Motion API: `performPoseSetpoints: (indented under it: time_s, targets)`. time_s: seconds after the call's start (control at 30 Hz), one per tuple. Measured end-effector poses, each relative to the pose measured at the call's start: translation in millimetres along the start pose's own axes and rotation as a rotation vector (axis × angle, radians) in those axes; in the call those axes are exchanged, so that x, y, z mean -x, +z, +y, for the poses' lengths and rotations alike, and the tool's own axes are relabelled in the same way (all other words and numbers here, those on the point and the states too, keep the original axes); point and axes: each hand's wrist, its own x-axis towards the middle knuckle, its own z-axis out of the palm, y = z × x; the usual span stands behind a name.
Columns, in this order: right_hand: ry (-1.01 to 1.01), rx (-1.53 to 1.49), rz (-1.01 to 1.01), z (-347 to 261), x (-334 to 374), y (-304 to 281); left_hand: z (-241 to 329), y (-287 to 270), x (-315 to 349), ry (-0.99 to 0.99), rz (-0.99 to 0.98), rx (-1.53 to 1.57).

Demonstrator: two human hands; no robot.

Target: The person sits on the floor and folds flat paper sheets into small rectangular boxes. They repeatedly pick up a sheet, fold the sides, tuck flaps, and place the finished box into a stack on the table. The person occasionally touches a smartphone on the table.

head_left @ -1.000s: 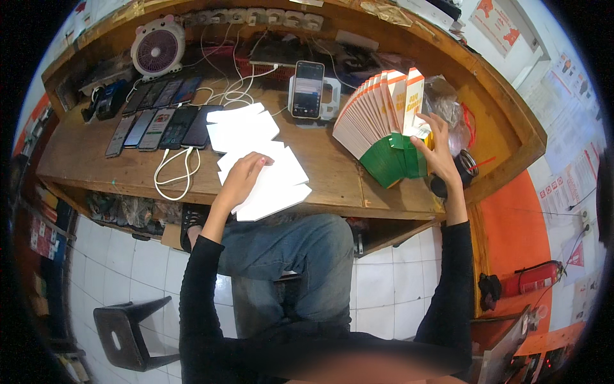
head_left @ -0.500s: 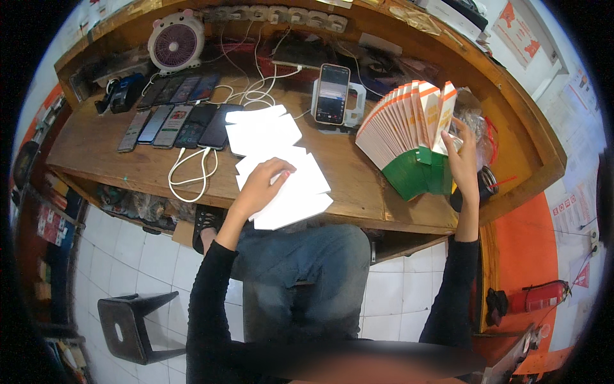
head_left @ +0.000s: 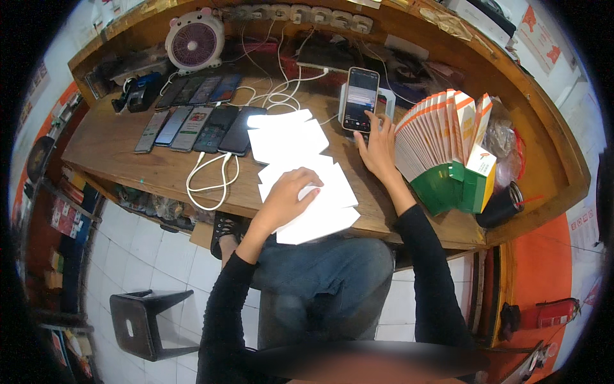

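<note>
My left hand (head_left: pixel 288 201) lies on a flat white die-cut card sheet (head_left: pixel 332 192) at the front of the table, fingers loosely spread and bent. Another white card part (head_left: pixel 291 137) extends behind it. With a finger of my right hand (head_left: pixel 382 152) I touch the lower screen of a smartphone (head_left: pixel 361 89) propped upright on a white stand (head_left: pixel 387 105). The other fingers of that hand are apart and hold nothing. To its right stands a fanned row of folded cartons (head_left: pixel 441 134), white and orange above, green below.
Several phones (head_left: pixel 192 125) lie in two rows at left, with white charging cables (head_left: pixel 224 189) around them. A fan (head_left: pixel 194 45) stands at the back left. A dark cup (head_left: pixel 502 205) lies near the right edge. A black stool (head_left: pixel 134 323) is on the floor.
My right hand has left the fanned cartons and moved left to the smartphone's screen. My left hand stays on the white card. The whole view has shifted slightly.
</note>
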Motion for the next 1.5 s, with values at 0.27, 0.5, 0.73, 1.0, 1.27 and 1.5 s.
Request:
performPoseSetpoints:
  time_s: [0.27, 0.5, 0.73, 1.0, 1.27, 1.5]
  targets:
    - [0.130, -0.107, 0.079, 33, -4, 50, 2, 3, 0, -0.027, 0.021, -0.055]
    - [0.074, -0.209, 0.193, 26, -7, 33, 26, 0, 13, -0.007, -0.261, -0.161]
    - [0.349, -0.997, -0.174, -10, 27, -19, 39, -8, 18, -0.015, -0.393, -0.105]
    - [0.606, -1.203, -0.352, -22, 74, -61, 54, -45, -8, -0.287, -0.210, 0.039]
    - [0.535, -1.431, -0.727, -59, 61, -56, 91, -59, 29, 0.373, -0.009, -0.486]
    - [-0.015, -0.929, -0.134, -137, 95, -109, 133, -68, 78, -0.173, 0.165, 0.000]
